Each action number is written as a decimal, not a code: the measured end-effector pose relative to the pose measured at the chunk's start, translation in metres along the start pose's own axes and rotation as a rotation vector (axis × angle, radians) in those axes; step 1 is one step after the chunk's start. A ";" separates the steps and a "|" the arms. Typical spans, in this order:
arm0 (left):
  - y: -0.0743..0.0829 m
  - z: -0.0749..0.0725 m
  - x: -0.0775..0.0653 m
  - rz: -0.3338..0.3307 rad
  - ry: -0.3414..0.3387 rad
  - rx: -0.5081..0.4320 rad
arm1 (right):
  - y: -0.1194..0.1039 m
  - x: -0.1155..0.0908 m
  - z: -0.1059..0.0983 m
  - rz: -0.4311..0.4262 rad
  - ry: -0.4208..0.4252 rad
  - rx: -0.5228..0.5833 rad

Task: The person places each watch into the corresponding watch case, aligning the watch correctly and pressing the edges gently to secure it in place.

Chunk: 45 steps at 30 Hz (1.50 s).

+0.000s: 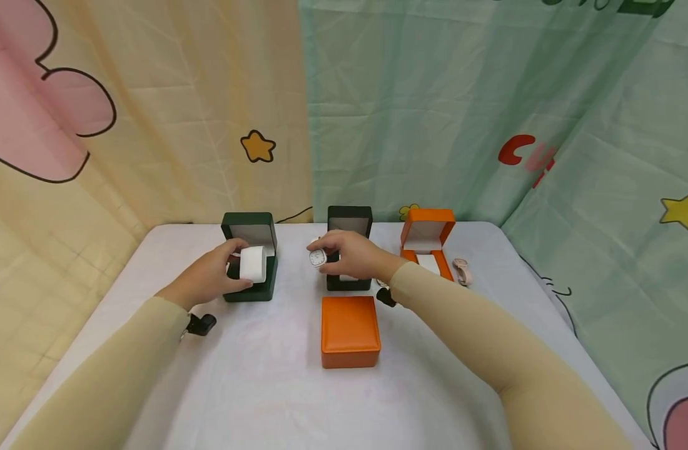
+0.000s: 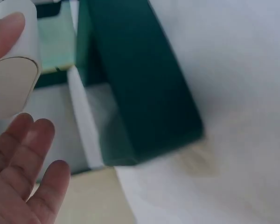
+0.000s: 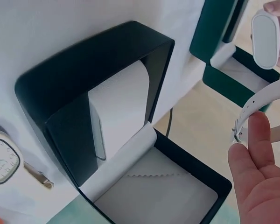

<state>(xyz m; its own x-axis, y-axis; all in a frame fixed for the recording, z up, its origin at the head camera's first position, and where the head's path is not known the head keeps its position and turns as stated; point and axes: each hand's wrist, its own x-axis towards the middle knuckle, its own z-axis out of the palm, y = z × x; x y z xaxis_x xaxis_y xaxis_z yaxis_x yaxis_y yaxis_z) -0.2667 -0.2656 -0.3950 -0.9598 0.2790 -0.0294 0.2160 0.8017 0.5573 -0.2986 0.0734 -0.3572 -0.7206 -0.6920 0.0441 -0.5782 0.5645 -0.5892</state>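
Observation:
A white watch cushion (image 1: 252, 264) is gripped between the thumb and fingers of my left hand (image 1: 209, 275). It is held above the open green watch box (image 1: 269, 284), and the left wrist view shows its rounded end. My right hand (image 1: 352, 253) pinches a white-strapped wristwatch (image 1: 318, 257) with its round face towards me. In the right wrist view the strap (image 3: 266, 97) curves over my fingers, its buckle visible. Partly hidden behind that hand is an open dark watch box (image 1: 348, 285), with a white cushion (image 3: 121, 105) seated inside.
A closed orange box (image 1: 351, 331) sits nearer me. Towards the right, an open orange watch box (image 1: 430, 225) holds a white cushion, with a pink watch (image 1: 463, 272) beside it. Another pale watch (image 3: 3, 158) lies by the dark box. Curtains (image 1: 406, 112) hang behind the table.

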 end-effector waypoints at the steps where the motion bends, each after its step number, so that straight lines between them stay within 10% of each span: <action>1: 0.005 0.000 -0.001 0.013 0.003 -0.005 | 0.000 -0.003 0.000 -0.008 0.010 0.011; 23: 0.096 0.021 -0.005 0.194 0.101 -0.150 | 0.002 -0.055 -0.007 0.031 0.186 0.191; 45: 0.139 0.036 -0.015 0.309 0.130 -0.209 | -0.013 -0.093 -0.013 -0.028 0.294 0.286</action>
<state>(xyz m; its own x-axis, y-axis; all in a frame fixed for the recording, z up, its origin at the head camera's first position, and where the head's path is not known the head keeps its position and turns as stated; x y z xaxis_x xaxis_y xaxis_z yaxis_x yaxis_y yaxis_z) -0.2152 -0.1389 -0.3470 -0.8728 0.4104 0.2642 0.4702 0.5615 0.6809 -0.2291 0.1363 -0.3434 -0.8086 -0.5237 0.2681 -0.4994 0.3703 -0.7832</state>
